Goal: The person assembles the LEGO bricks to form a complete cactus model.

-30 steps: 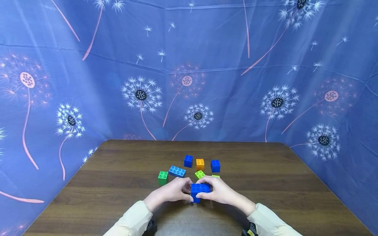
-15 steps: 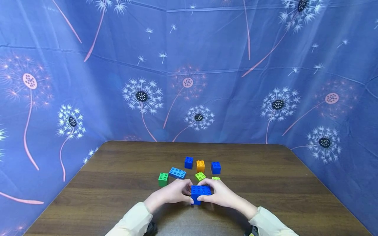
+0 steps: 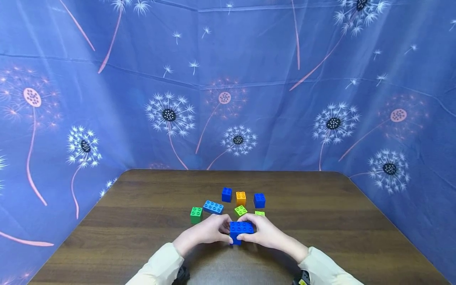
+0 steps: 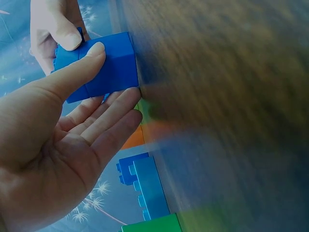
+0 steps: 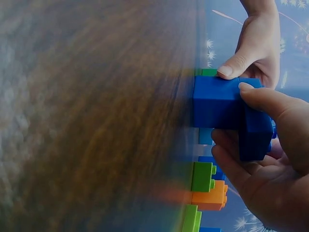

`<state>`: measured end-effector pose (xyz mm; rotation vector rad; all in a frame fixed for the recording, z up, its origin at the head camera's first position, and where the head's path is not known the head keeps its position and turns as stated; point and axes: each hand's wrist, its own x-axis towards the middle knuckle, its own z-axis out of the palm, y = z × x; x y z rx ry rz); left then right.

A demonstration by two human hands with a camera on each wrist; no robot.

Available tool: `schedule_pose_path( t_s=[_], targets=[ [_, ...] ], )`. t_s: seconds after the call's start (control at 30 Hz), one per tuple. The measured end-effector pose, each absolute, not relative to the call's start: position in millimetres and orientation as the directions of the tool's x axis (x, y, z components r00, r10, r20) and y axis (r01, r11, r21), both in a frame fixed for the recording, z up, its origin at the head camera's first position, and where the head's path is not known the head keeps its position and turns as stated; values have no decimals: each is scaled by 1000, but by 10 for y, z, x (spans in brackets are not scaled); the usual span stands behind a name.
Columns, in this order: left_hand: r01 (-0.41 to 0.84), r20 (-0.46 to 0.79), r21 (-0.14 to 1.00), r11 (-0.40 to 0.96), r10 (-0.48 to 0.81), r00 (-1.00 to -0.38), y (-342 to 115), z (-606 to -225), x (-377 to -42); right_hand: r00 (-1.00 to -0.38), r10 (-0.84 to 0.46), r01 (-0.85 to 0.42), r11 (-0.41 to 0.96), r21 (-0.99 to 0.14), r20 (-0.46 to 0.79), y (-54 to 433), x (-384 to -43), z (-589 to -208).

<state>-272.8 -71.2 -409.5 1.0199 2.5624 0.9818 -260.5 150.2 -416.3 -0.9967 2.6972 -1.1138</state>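
Grasping a blue two-piece stack [image 3: 241, 227] with both hands over the near part of the table [image 3: 303, 206]. Joined in it: an eight-stud upper brick [image 3: 244, 226] and, under its left half, a smooth-sided lower block [image 3: 235, 238]; overhanging on the right. Pinching the lower block with the left-hand grip [image 3: 210, 229], thumb on the near face, fingers toward the far side. Clasping the upper brick with the right-hand grip [image 3: 264, 230], thumb on the near side by the seam, fingers curved behind. Hard to tell whether touching the table at the base.

Just beyond the left-hand grip, a green block [image 3: 196, 214] and, near it, a light-blue eight-stud brick [image 3: 213, 207]. Farther back, in a loose row, a blue four-stud block [image 3: 226, 194], an orange block [image 3: 241, 198] and another blue block [image 3: 259, 200]. Nearer, right behind the stack, a lime block [image 3: 240, 210]; partly hidden by the right-hand grip, a second lime block [image 3: 260, 213]. Behind the table, a dandelion-print blue cloth [image 3: 278, 47]. On both arms, cream sleeves [image 3: 158, 263].
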Motion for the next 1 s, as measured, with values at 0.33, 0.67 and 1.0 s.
schedule_pose_path(
  t_s=[0.33, 0.67, 1.0],
  targets=[
    [541, 32, 660, 522, 700, -714, -733, -4082, -2763, -775, -602, -569, 535, -625, 190, 1505, -2604, -4130],
    [614, 36, 557, 560, 722, -691, -693, -4061, -2787, -756, -619, -605, 534, -590, 215, 1528, -2613, -4139],
    [627, 160, 545, 557, 664, -730, -618, -4084, -2903, -741, -616, -638, 521, -567, 268, 1528, -2600, -4151]
  ],
)
